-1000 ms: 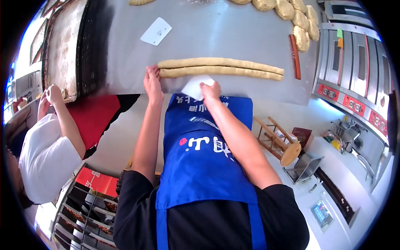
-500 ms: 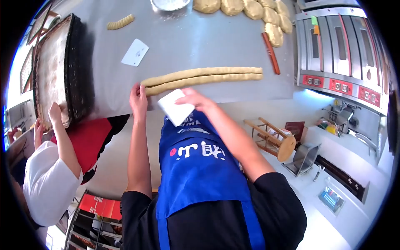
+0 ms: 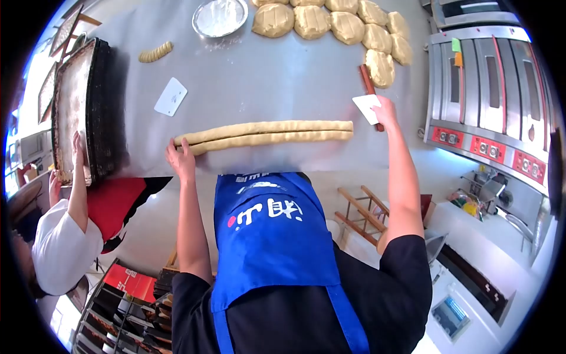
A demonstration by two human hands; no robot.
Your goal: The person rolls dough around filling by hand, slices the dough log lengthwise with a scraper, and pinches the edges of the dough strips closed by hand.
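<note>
Two long dough ropes (image 3: 265, 133) lie side by side along the table near its front edge, with a narrow gap between them. My left hand (image 3: 181, 158) grips their left end between thumb and fingers. Out past the right end, my right hand (image 3: 384, 112) holds a white dough scraper (image 3: 367, 108) by one edge. The scraper is over a reddish-brown wooden stick (image 3: 367, 79) and hides part of it. Another white scraper (image 3: 171, 97) lies flat on the table, beyond the ropes' left end.
Dough pieces (image 3: 312, 22) sit together at the far right, beside a metal bowl of white powder (image 3: 220, 16). A small ridged dough roll (image 3: 155, 52) lies far left. Dark-edged trays (image 3: 73, 112) stand at the left, where a co-worker's hand (image 3: 78, 152) touches them. Ovens (image 3: 483, 94) stand right.
My right hand has swung right and away from my body with the scraper, from the apron to the wooden stick. My left hand stays at the ropes' left end. The view has shifted.
</note>
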